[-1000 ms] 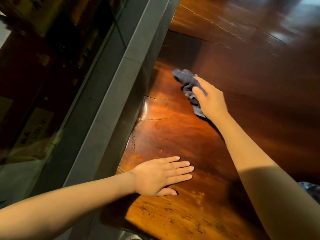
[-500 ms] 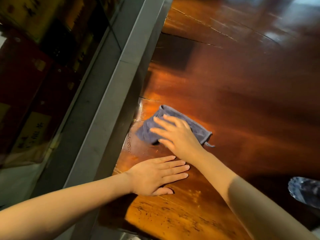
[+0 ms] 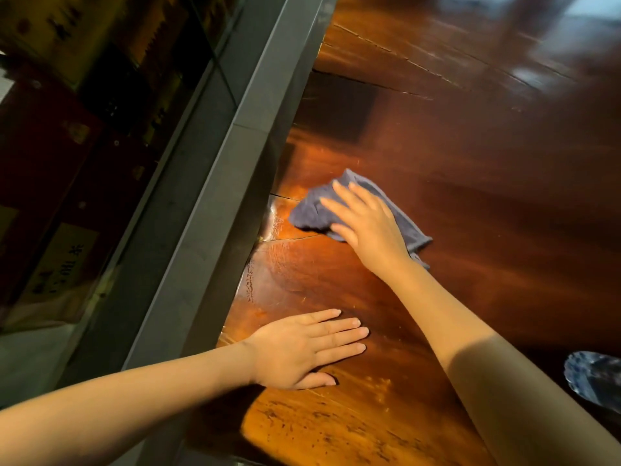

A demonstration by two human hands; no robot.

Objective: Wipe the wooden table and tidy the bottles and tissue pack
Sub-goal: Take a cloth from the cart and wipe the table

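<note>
My right hand lies flat with spread fingers on a grey-blue cloth and presses it onto the glossy wooden table, near the table's left edge. Part of the cloth sticks out behind my wrist. My left hand rests palm down on the wood closer to me, fingers straight and holding nothing. At the lower right edge, the crinkled end of a clear plastic bottle shows beside my right forearm. No tissue pack is in view.
A grey metal ledge runs along the table's left side. Beyond it is a dark glass front with boxes behind. Cracks cross the wood near the cloth and farther back.
A second ago my right hand held the bunched cloth farther out. It swept back toward my left hand, and now sits a little farther away again with the cloth flattened. My left hand stayed put.
</note>
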